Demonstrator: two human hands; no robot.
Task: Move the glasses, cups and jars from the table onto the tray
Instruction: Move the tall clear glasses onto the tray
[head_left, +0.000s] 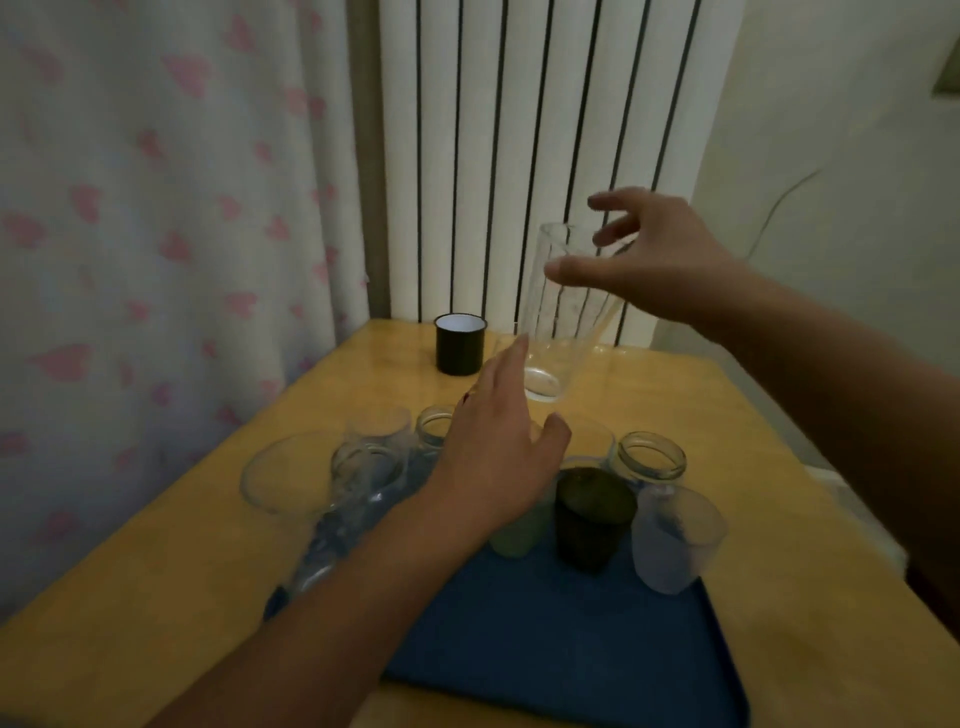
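Note:
A tall clear glass (558, 332) hangs tilted above the far side of the yellow table (701, 415), with my right hand (660, 260) gripping its upper part between thumb and fingers. My left hand (498, 457) hovers open, fingers apart, over the back of the blue tray (545, 649) and just below the glass's base. On the tray stand a dark green cup (592, 525), a frosted cup (675, 540), a pale green cup (519, 535) partly hidden by my left hand, and a glass jar (649, 457). A black enamel mug (460, 345) sits at the table's far edge.
Left of my hand cluster a wide clear glass (285, 478), two smaller clear glasses (369, 462) and another jar (434, 426). A white radiator (519, 156) stands behind the table, with a flowered curtain (156, 234) to the left. The tray's near half is bare.

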